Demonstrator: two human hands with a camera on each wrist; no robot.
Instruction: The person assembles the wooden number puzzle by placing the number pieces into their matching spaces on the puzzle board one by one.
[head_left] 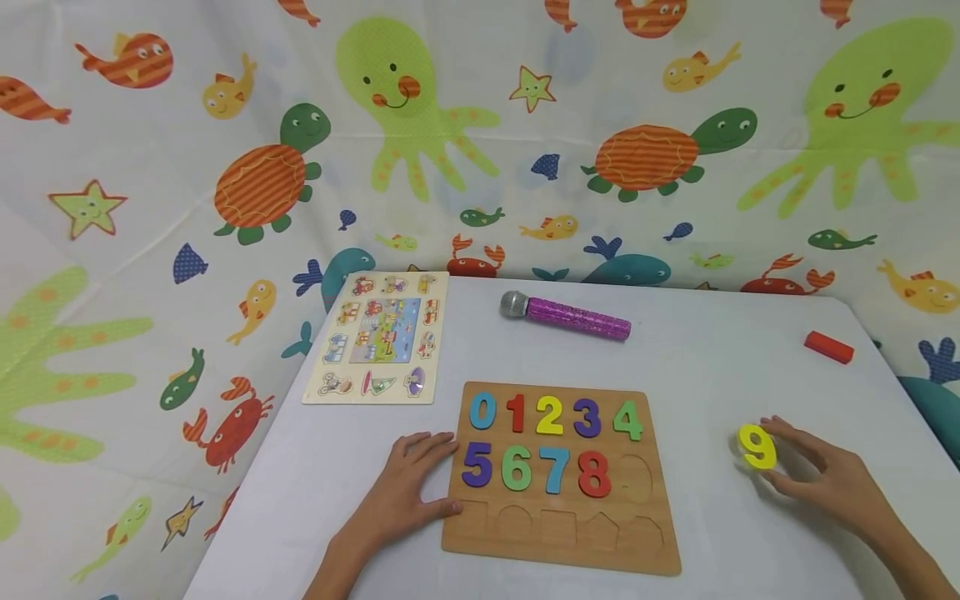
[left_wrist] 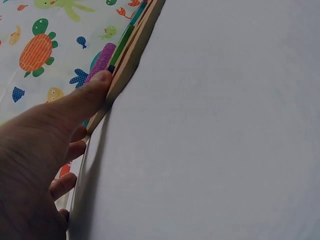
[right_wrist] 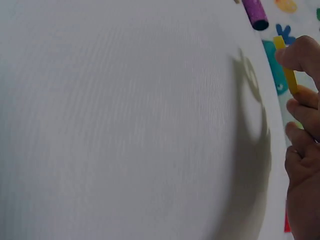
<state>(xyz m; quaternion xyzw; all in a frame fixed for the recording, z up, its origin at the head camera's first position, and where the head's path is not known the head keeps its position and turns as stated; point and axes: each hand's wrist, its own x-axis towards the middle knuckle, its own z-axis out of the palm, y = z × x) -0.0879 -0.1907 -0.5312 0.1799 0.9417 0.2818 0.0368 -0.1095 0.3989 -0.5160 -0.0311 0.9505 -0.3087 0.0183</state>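
A wooden number puzzle board (head_left: pixel 558 558) lies on the table, with coloured pieces 0 to 8 in its two upper rows. The round-ended recess (head_left: pixel 636 479) right of the red 8 (head_left: pixel 594 474) holds no piece, and the bottom row shows bare shape recesses. At the board's left edge, my left hand (head_left: pixel 401 492) touches the wood with spread fingers and thumb; the left wrist view shows its thumb (left_wrist: pixel 95 92) against the edge. To the right of the board, my right hand (head_left: pixel 825 479) pinches a yellow number 9 (head_left: pixel 757 447) between thumb and fingers, raised above its shadow.
A picture puzzle board (head_left: pixel 442 333) lies at the back left of the white table (head_left: pixel 720 350). Behind the number board is a purple glittery microphone (head_left: pixel 577 318). One red block (head_left: pixel 828 347) sits at the far right. A sea-animal curtain (head_left: pixel 480 75) hangs behind.
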